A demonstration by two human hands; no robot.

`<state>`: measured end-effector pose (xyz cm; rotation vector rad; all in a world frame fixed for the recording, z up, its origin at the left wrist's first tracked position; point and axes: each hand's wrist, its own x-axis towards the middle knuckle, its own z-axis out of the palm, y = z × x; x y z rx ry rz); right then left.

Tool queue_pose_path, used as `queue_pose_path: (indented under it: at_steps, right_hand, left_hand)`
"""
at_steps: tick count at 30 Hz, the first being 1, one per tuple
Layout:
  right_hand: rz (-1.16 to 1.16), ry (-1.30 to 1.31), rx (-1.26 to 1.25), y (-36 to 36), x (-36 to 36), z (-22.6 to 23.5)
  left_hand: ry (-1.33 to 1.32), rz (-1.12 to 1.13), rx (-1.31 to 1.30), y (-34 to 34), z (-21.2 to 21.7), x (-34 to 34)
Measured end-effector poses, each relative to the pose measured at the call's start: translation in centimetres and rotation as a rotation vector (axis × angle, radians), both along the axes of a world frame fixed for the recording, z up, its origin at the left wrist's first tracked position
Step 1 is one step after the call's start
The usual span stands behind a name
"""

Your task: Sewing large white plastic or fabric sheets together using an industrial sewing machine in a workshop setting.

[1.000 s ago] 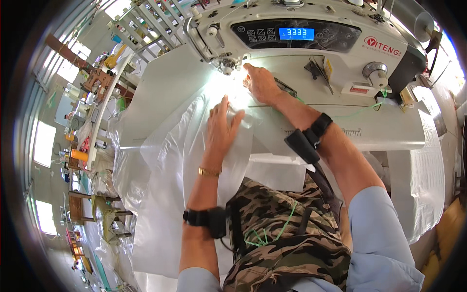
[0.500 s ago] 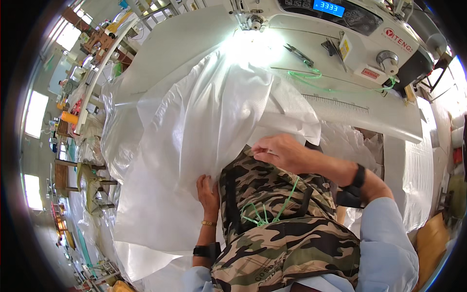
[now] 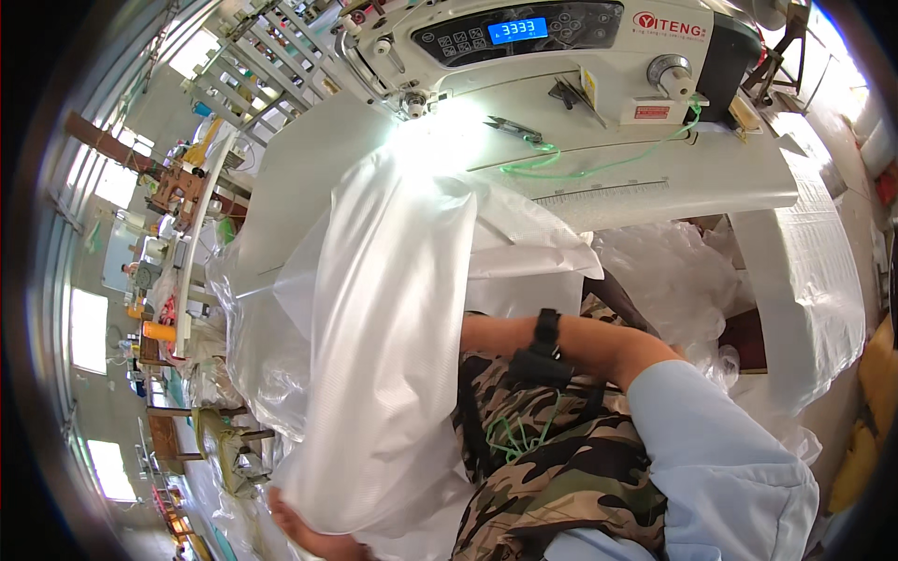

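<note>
A large white sheet of smooth, faintly textured material runs from under the lit sewing head of a white sewing machine down over my lap. At its lower left edge is my left hand, touching the sheet; its fingers are blurred and partly covered. My right forearm, with a black wristband, crosses leftward over my camouflage apron. Beyond the wrist the sheet covers my right hand, so its fingers are hidden. Glare washes out the needle area.
Thread snips and loose green thread lie on the machine bed by a printed ruler scale. Clear plastic sheeting bunches at the table's right. Cluttered workbenches stand at the left.
My left hand has moved down and left along the sheet. My right hand has gone left, from over my lap to behind the sheet, which now hangs in a long fold. The view has shifted.
</note>
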<state>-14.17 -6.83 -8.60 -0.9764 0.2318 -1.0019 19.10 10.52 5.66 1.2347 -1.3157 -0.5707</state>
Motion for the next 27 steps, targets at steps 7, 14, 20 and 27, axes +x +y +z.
queue_pose_path:
  at_steps: [7, 14, 20, 27]
  right_hand:
    - [1.058, 0.019, -0.212, 10.7, 4.3, 7.7]
    - [0.324, 0.624, 0.008, 7.3, -3.5, -1.1]
    - [-0.654, 0.303, 0.528, 3.8, -7.7, -3.4]
    - [-0.215, 0.222, 0.293, 1.0, -4.3, -3.2]
  left_hand:
    - [-0.53, -0.021, 0.46, -9.8, 2.0, 8.6]
    - [-1.382, -0.06, 0.292, -11.8, -9.5, 0.8]
    - [-0.859, -0.224, 0.353, -9.6, -6.9, -10.5]
    - [-0.915, -0.263, 0.624, -2.1, -16.4, -11.3]
